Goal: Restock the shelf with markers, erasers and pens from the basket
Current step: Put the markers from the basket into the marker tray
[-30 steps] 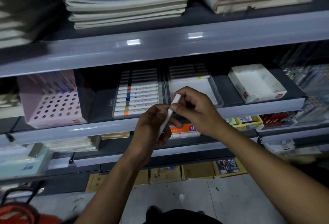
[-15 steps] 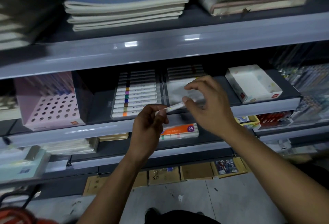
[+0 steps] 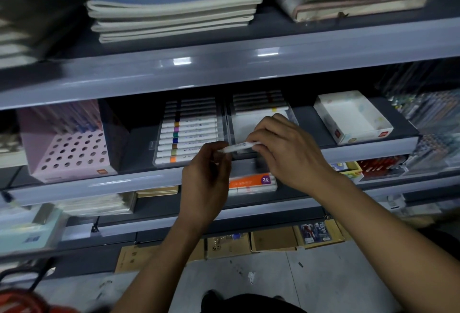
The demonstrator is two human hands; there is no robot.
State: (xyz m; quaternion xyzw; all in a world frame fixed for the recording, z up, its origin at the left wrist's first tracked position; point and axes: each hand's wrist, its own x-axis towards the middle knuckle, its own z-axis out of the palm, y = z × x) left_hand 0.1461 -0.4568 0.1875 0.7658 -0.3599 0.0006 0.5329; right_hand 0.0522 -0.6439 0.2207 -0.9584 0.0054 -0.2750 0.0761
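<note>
Head view is showing you facing a grey shelf [image 3: 224, 73], with both your hands raised in front of its middle tier. Your left hand [image 3: 206, 175] is pinching one end of a white marker [image 3: 240, 147] between thumb and fingertips, its other fingers curling in. Your right hand [image 3: 286, 148] is pinching the opposite end, at 3 o'clock from the left hand, with its fingers bent over the barrel. You are holding the marker nearly level, tilting slightly up toward 2 o'clock, just in front of a clear tray [image 3: 290, 113] that is mostly bare white, with a few markers lying at its back. At 9 o'clock from that tray, touching it, a second tray [image 3: 189, 138] is lying full of white markers with coloured bands. At 9 o'clock again, a pink box [image 3: 72, 153] with round holes is standing on the same tier. At 3 o'clock from your hands a white box [image 3: 353, 118] is sitting open. Notebooks [image 3: 174, 6] are lying stacked on the tier above, at 12 o'clock. An orange pack [image 3: 251, 182] is lying on the tier below, between your wrists. A red basket [image 3: 20, 300] is showing blurred at 8 o'clock, on the floor.
</note>
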